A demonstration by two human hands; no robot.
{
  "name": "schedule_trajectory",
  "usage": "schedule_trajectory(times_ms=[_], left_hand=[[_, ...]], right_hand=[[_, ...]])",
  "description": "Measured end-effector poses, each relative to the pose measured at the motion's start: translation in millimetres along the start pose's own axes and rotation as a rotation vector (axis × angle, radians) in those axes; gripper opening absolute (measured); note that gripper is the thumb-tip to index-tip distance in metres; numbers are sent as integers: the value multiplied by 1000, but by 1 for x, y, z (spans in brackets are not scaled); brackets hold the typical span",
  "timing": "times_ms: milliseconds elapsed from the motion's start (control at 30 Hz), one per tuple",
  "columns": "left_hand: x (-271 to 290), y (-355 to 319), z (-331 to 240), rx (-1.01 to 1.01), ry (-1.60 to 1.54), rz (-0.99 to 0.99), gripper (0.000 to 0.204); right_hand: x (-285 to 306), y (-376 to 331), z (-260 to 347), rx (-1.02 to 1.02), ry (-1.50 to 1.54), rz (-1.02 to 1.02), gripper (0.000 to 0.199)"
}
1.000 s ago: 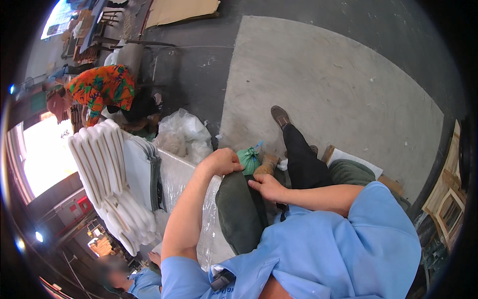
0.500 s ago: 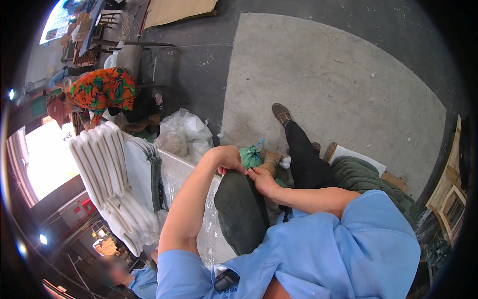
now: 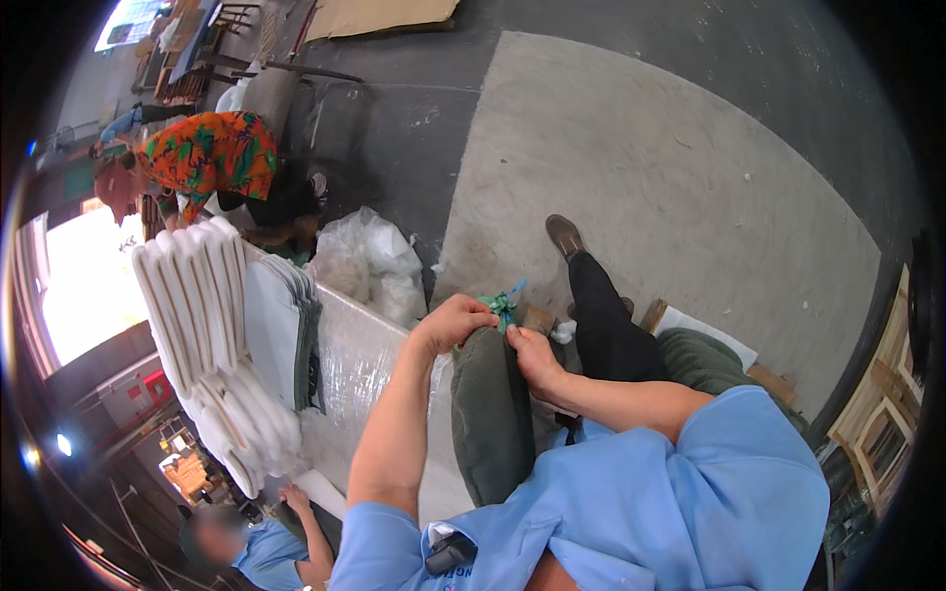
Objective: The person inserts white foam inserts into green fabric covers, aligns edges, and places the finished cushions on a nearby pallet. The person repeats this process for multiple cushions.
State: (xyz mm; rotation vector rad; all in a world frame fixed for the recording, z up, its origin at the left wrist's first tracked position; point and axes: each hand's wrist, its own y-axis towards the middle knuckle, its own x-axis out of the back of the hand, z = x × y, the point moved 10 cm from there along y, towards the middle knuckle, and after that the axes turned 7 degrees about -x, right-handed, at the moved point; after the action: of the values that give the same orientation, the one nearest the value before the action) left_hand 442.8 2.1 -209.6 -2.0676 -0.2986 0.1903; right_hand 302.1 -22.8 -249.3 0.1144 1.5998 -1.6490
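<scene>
A dark green padded cushion (image 3: 488, 424) stands on edge against my body, its far end between my two hands. My left hand (image 3: 455, 321) is closed at the left side of that end, fingertips and thumb pressing the fabric edge. On the right side my right hand (image 3: 535, 357) also pinches the edge, thumb pointing away from me. Just beyond my fingertips shows a knotted green bag (image 3: 501, 305) with a blue tie; I cannot tell whether my fingers touch it. Any zipper or seam under the fingers is too small to make out.
To my left is a plastic-wrapped table (image 3: 360, 360) carrying white foam pads (image 3: 197, 295) and grey-white covered panels (image 3: 279, 320). A clear plastic bag (image 3: 370, 258) lies beyond it. Stacked green cushions (image 3: 702, 362) sit at right. One co-worker (image 3: 212, 158) bends at far left; another (image 3: 276, 552) is at lower left.
Both hands and the cushion have shifted slightly to the right in view, and the hands stand a little farther apart. The co-worker at lower left now shows an arm reaching up.
</scene>
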Motion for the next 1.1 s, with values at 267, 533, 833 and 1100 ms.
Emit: schedule_trajectory(times_ms=[267, 533, 833, 1100], left_hand=[[16, -10, 46, -268, -340, -473, 22], [30, -23, 73, -195, -74, -865, 35], [-33, 26, -12, -280, -92, -625, 38], [-36, 30, 8, -205, -159, -651, 40]], right_hand=[[-7, 27, -6, -143, 93, -62, 34], [-16, 52, -13, -349, 1, -107, 35], [41, 12, 51, -167, -27, 1, 47], [26, 7, 55, -256, -27, -56, 41]])
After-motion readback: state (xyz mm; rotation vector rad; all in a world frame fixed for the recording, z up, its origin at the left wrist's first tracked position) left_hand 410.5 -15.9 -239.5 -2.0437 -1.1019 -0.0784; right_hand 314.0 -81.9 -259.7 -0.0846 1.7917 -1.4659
